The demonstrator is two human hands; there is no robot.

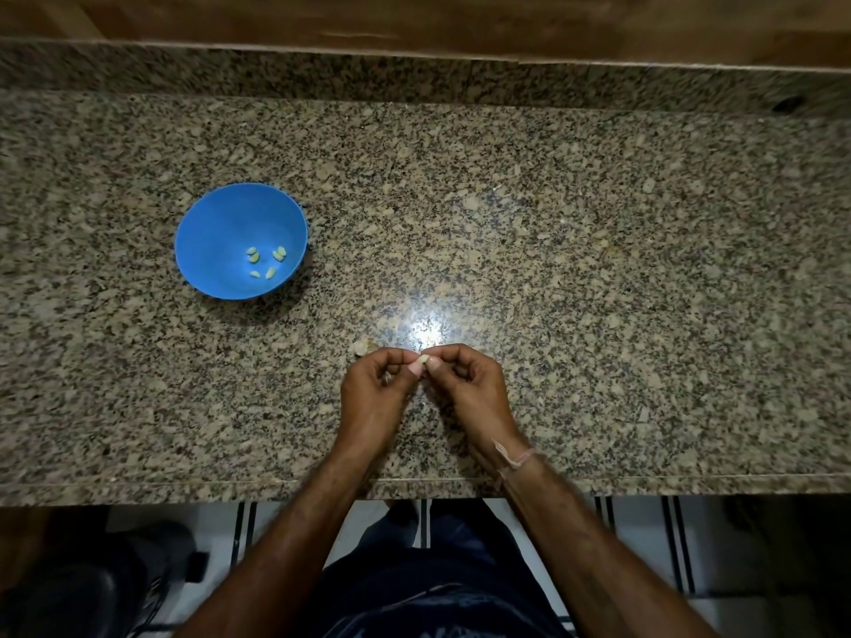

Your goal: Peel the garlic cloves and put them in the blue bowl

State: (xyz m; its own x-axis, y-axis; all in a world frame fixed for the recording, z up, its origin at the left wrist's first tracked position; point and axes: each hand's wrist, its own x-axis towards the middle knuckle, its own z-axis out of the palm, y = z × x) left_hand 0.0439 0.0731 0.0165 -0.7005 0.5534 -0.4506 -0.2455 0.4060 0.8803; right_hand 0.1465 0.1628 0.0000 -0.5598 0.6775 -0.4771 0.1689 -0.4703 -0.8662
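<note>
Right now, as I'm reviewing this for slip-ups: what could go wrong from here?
The garlic clove is pinched only at the fingertips of the left hand and right hand; it may slip onto the counter.
The blue bowl sits far left, so the carry could miss.
The pale scrap nearby may get lost against the speckle.

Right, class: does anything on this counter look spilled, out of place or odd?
Nothing is spilled. The blue bowl stands upright, peeled cloves inside. Only a pale scrap, probably garlic skin, lies loose on the counter by the left hand.
</note>
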